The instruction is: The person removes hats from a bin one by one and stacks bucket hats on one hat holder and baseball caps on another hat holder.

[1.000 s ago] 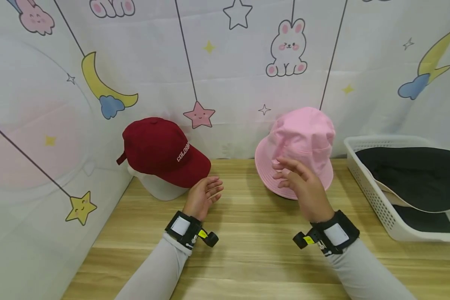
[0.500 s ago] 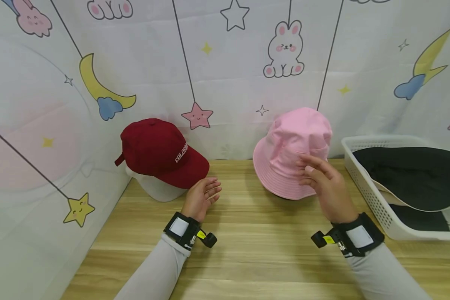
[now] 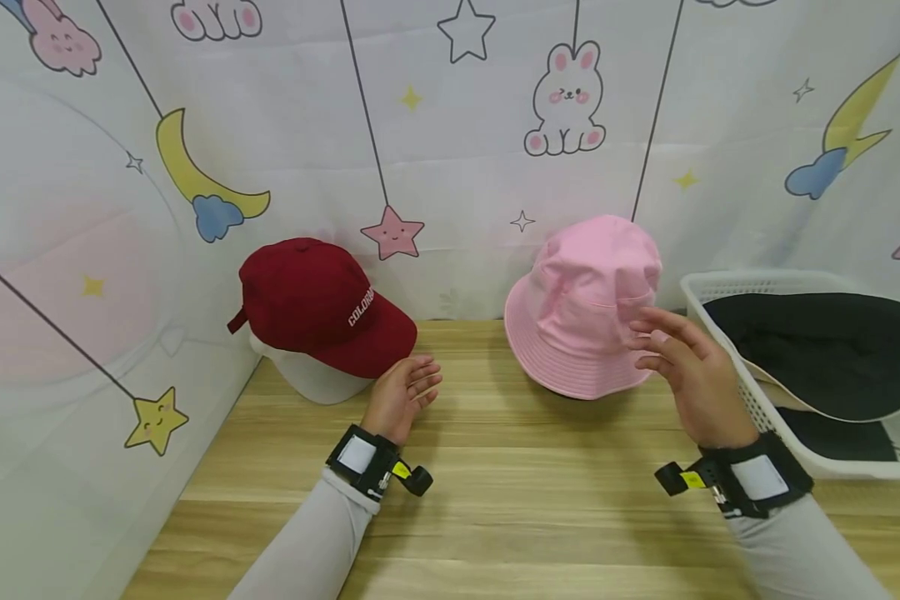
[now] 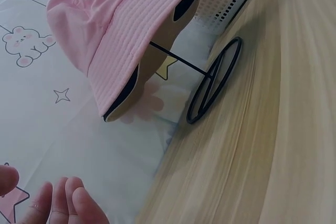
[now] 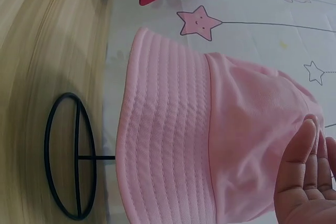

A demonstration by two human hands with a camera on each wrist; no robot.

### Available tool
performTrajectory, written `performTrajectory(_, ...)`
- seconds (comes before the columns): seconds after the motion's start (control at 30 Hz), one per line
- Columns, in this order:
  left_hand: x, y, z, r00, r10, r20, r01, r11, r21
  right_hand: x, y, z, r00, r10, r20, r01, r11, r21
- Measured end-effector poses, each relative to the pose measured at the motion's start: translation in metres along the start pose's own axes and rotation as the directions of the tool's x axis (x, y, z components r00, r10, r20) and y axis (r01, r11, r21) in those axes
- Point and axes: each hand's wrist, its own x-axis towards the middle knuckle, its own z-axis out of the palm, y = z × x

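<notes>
A pink bucket hat [image 3: 592, 308] hangs on a black wire stand [image 4: 215, 80] whose round foot rests on the wooden table. Beside the hat's right side is my right hand [image 3: 697, 375], fingers slightly bent and holding nothing. In the right wrist view the hat's stitched brim [image 5: 163, 135] faces the camera. My left hand [image 3: 403, 396] rests loosely near the brim of a dark red baseball cap [image 3: 322, 304], with nothing in its fingers. That cap sits on a white head-shaped form [image 3: 318, 375] at the left.
At the right stands a white perforated basket [image 3: 787, 450] with a large black piece with a pale edge [image 3: 817, 350] in it. A white patterned cloth [image 3: 465, 167] hangs behind and to the left. The wooden table [image 3: 525, 500] spans the front.
My right hand has moved right, from in front of the pink bucket hat to its right side, toward the basket. My left hand and both hats stay in place; the head view shifted slightly.
</notes>
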Motion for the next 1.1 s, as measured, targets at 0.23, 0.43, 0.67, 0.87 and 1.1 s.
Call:
performTrajectory(0.23,0.0,-0.001,-0.001,1.0,-0.003,-0.009,0.004,1.0,0.002,-0.002,-0.005,-0.017,1.0,-0.006,-0.026,0.006,1.0,0.018)
performTrajectory(0.43,-0.001,-0.002,0.0,1.0,0.002,-0.007,-0.002,1.0,0.004,-0.004,-0.007,-0.033,0.999,-0.052,-0.01,0.053,0.993,0.108)
performTrajectory(0.67,0.0,-0.002,0.0,1.0,0.0,0.0,0.0,1.0,0.016,-0.004,-0.012,-0.05,0.997,-0.078,-0.028,0.081,0.991,0.109)
performTrajectory(0.87,0.0,-0.002,0.001,1.0,-0.001,-0.001,0.001,1.0,0.011,-0.002,-0.013,-0.065,0.991,-0.102,-0.081,0.112,0.987,0.118)
performTrajectory(1.1,0.0,-0.004,-0.001,1.0,0.001,-0.001,-0.001,1.0,0.018,-0.002,-0.016,-0.08,0.978,-0.066,-0.2,0.074,0.997,0.032)
